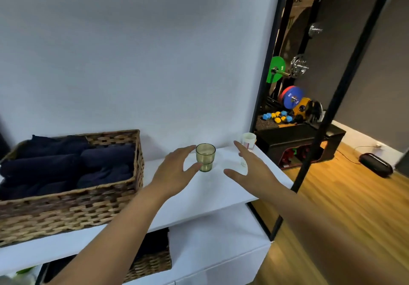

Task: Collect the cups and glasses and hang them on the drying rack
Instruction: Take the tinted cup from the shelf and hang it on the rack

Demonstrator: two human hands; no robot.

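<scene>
A green translucent glass (205, 157) stands upright on the white shelf top (221, 194), near the wall. My left hand (174, 169) is spread open just left of it, thumb and fingers curved around the glass without closing on it. A white paper cup (248, 146) with a pale print stands further right, near the shelf's right end. My right hand (252, 169) is open in front of that cup and covers its lower part; its fingertips are close to it. No drying rack is in view.
A wicker basket (73, 198) full of dark blue towels fills the left of the shelf. A second basket (152, 262) sits on the level below. A black-framed mirror (309, 85) leans at the right, above a wooden floor (345, 207).
</scene>
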